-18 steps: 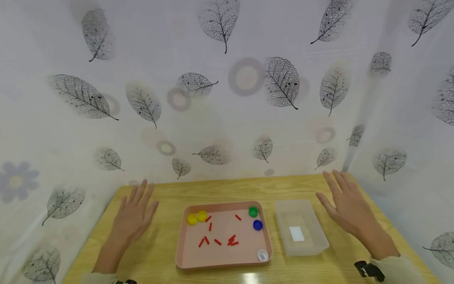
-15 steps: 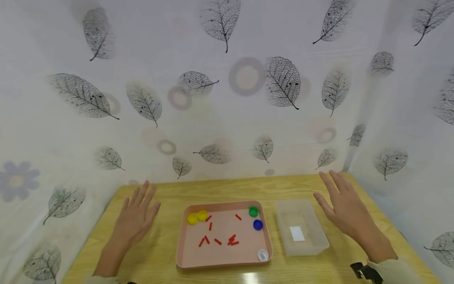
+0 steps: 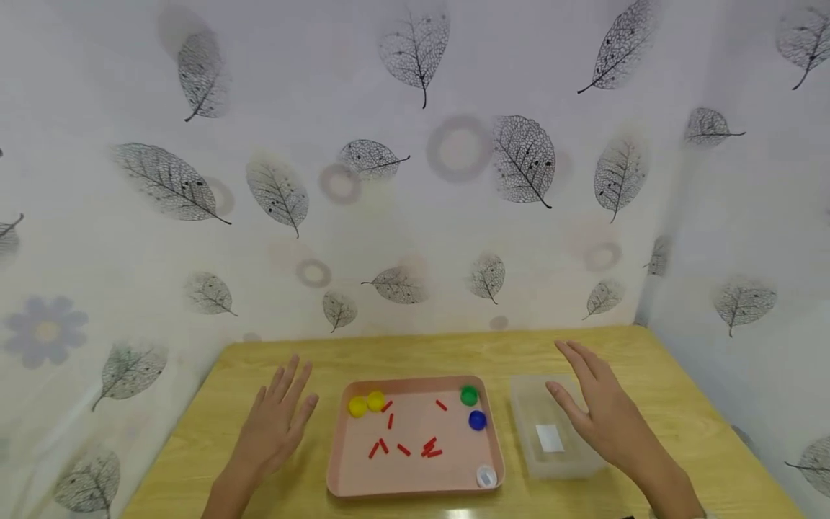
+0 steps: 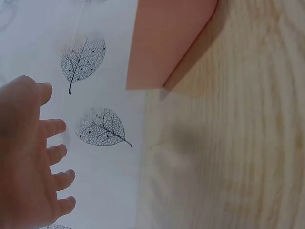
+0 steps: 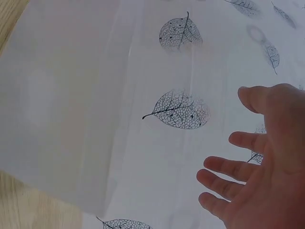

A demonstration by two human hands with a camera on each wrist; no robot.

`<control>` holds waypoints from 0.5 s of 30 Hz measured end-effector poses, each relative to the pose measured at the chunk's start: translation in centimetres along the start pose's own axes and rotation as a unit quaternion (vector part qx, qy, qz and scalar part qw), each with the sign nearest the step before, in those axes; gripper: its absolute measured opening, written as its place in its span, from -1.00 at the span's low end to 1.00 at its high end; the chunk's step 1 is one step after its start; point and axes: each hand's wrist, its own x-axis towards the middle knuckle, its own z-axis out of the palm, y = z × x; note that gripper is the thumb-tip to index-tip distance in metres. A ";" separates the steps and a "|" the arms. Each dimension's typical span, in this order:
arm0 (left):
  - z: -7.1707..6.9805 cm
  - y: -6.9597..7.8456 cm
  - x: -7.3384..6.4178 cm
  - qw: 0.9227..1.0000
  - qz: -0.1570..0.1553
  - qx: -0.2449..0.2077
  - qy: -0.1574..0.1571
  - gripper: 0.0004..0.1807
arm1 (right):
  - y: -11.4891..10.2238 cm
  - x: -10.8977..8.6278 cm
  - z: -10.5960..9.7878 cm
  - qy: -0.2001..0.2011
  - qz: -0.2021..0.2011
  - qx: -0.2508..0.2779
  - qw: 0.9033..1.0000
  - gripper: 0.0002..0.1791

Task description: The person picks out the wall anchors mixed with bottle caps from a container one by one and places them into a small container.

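Note:
My left hand hovers left of a pink tray, its fingers spread and holding nothing. In the left wrist view the pink tray's side stands beyond the spread fingers. My right hand is held with extended fingers over the right side of a translucent plastic box, partly covering it in the head view; it holds nothing. Inside the tray lie several short red sticks, two yellow caps, a green cap, a blue cap and a white round piece.
The tray and box stand side by side on a wood-grain table. A white label shows on the box. A leaf-printed curtain hangs along the table's back and sides.
Both hands have moved inward, the left one to the right and the right one to the left, until it overlaps the box. The head view has shifted slightly. The tray's contents lie as before.

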 end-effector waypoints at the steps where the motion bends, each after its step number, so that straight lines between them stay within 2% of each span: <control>1: 0.3 0.1 -0.1 1.000 0.001 -0.005 0.000 -0.36 | -0.3 -0.2 0.2 0.000 0.001 0.004 1.000 -0.27; 11: 2.4 0.6 -0.5 0.998 -0.017 -0.059 -0.025 -0.36 | -2.3 0.1 1.1 0.021 -0.024 0.059 0.998 -0.31; 15: 3.2 0.2 -0.4 0.991 -0.010 -0.125 -0.054 -0.35 | -3.5 -0.2 2.4 0.022 -0.030 0.081 0.996 -0.34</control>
